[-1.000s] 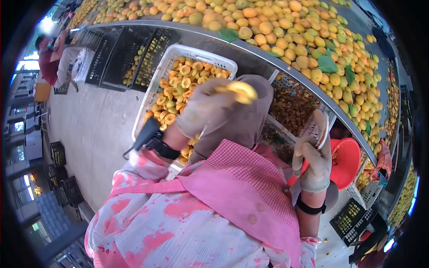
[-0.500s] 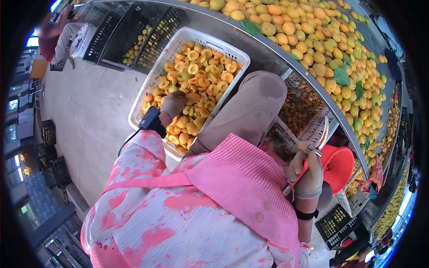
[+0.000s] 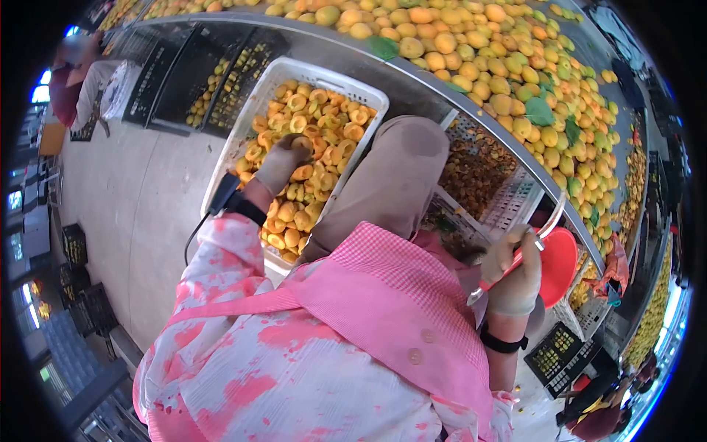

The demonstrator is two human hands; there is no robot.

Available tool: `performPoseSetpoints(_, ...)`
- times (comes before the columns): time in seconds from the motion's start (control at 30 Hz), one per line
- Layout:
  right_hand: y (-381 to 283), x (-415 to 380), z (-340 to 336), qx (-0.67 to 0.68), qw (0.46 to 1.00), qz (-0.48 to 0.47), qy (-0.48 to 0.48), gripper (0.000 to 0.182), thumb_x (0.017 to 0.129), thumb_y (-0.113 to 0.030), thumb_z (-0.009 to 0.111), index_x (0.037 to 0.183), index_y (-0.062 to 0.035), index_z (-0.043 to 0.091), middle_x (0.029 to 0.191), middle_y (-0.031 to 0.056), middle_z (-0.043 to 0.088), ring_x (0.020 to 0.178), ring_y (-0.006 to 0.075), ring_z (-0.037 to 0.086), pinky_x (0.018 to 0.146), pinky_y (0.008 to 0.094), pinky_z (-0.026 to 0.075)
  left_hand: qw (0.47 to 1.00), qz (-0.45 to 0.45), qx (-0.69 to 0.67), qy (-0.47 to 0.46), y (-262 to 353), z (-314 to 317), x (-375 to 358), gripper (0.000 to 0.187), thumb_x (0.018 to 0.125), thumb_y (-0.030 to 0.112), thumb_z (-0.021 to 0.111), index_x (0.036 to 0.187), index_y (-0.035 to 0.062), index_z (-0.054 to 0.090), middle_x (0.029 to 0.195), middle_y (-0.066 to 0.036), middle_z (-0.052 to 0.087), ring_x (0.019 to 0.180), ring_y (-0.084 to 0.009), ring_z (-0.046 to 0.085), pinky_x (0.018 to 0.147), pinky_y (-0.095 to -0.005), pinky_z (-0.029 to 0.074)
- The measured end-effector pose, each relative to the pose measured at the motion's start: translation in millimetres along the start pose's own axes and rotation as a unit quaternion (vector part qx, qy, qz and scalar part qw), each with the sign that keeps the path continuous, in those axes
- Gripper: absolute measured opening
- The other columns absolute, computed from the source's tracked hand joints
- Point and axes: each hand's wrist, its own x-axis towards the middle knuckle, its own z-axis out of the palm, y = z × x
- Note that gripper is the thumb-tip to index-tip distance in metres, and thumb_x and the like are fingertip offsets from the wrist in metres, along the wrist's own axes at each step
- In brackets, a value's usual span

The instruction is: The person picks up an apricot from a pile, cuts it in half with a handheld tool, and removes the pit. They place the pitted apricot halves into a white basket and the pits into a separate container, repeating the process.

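Note:
In the white plastic crate (image 3: 221, 177) lie many halved, pitted apricots (image 3: 324, 140). My gloved left hand (image 3: 283, 163) is over them, its fingers curled down among the halves; what they hold is hidden. My gloved right hand (image 3: 515, 272) is closed round the red handle of a curved-bladed knife (image 3: 554, 215), the blade pointing up and away. Behind that hand is a red bowl-like container (image 3: 561, 261). Whole apricots (image 3: 508, 81) are heaped on the metal-edged table (image 3: 412, 70) ahead of me.
My bent knee (image 3: 412, 147) is between the crate and a basket of brown scraps (image 3: 479, 158). Black crates (image 3: 173, 74) holding some fruit stand at the upper left, near a seated person (image 3: 70, 88). More black crates (image 3: 92, 295) line the left side.
My left hand has moved up and slightly across the apricot halves. My right hand has shifted right with the knife, whose blade has tilted further right. The whole view has shifted a little.

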Motion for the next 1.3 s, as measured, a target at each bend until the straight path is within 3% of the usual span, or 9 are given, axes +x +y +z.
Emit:
performPoseSetpoints(0.07,-12,5,2,0.080,0.993,-0.082,-0.033,0.027,0.102,-0.034,0.043,0.097,-0.0092,0.054,0.066,0.0007,0.047,0.051,0.0129,0.046,0.046,0.0266,0.037,0.966,-0.017,-0.255,-0.033,41,14,-4,0.040,0.093,0.006,0.055,0.132,-0.0003,0.049,0.115,-0.010,0.059,0.100,-0.0204,0.065,0.088,-0.0302,0.056)
performPoseSetpoints(0.17,-19,11,0,0.061,0.992,-0.108,0.003,0.027,0.102,-0.034,0.045,0.093,-0.0098,0.053,0.064,-0.0010,0.045,0.051,0.0124,0.042,0.047,0.0282,0.036,0.942,0.046,-0.307,-0.128,116,44,-30,0.043,0.097,0.009,0.054,0.138,0.0024,0.043,0.120,-0.011,0.058,0.106,-0.0238,0.064,0.091,-0.0331,0.055)
performPoseSetpoints(0.4,-52,10,4,0.100,0.946,-0.293,0.099,0.041,0.099,-0.031,0.049,0.065,-0.0123,0.037,0.057,-0.0010,0.035,0.046,0.0125,0.031,0.044,0.0293,0.027,0.920,0.079,-0.246,-0.295,196,159,-63,0.037,0.089,0.006,0.060,0.125,0.0042,0.052,0.114,-0.007,0.061,0.095,-0.0166,0.065,0.074,-0.0238,0.052)
performPoseSetpoints(0.6,-75,-6,-2,0.011,0.871,-0.471,0.140,0.031,0.099,-0.018,0.045,0.071,-0.0054,0.041,0.059,0.0006,0.037,0.047,0.0108,0.034,0.044,0.0266,0.030,0.925,0.054,-0.096,-0.364,223,238,-91,0.039,0.080,0.010,0.074,0.114,0.0024,0.056,0.083,-0.003,0.061,0.069,-0.0075,0.057,0.058,-0.0217,0.046)
performPoseSetpoints(0.7,-76,-9,-4,-0.026,0.838,-0.520,0.164,0.025,0.098,-0.007,0.043,0.073,-0.0038,0.041,0.060,0.0013,0.038,0.048,0.0105,0.037,0.044,0.0254,0.033,0.917,0.099,-0.081,-0.378,223,260,-102,0.042,0.077,0.013,0.077,0.112,0.0027,0.056,0.088,-0.003,0.061,0.076,-0.0080,0.057,0.065,-0.0231,0.048)
performPoseSetpoints(0.97,-52,-5,-23,0.056,0.837,-0.526,0.138,0.008,0.090,-0.003,0.056,0.086,-0.0021,0.049,0.067,0.0066,0.048,0.051,0.0168,0.043,0.046,0.0303,0.037,0.917,0.144,-0.082,-0.363,225,271,-119,0.041,0.076,0.010,0.079,0.110,0.0035,0.057,0.097,-0.002,0.059,0.087,-0.0088,0.055,0.076,-0.0248,0.049)
performPoseSetpoints(1.07,-57,-9,-28,0.172,0.832,-0.527,0.011,0.009,0.085,0.000,0.058,0.088,-0.0011,0.050,0.068,0.0080,0.049,0.052,0.0190,0.043,0.047,0.0311,0.038,0.919,0.127,-0.086,-0.364,227,272,-122,0.041,0.076,0.009,0.079,0.110,0.0037,0.056,0.096,-0.002,0.059,0.087,-0.0087,0.055,0.076,-0.0247,0.049)
performPoseSetpoints(1.23,-71,-20,-28,-0.206,0.806,-0.545,0.100,0.015,0.088,0.002,0.047,0.077,-0.0054,0.040,0.063,0.0015,0.040,0.048,0.0122,0.038,0.044,0.0241,0.032,0.911,0.122,-0.064,-0.389,227,269,-122,0.042,0.076,0.009,0.078,0.111,0.0033,0.055,0.097,-0.003,0.060,0.086,-0.0083,0.055,0.076,-0.0242,0.050)
performPoseSetpoints(1.3,-75,-21,-22,-0.144,0.840,-0.514,0.096,0.024,0.094,-0.007,0.042,0.072,-0.0091,0.034,0.060,0.0000,0.035,0.046,0.0109,0.032,0.043,0.0248,0.028,0.905,0.103,-0.070,-0.407,231,265,-122,0.041,0.076,0.009,0.077,0.111,0.0032,0.055,0.097,-0.003,0.060,0.087,-0.0081,0.055,0.076,-0.0240,0.049)
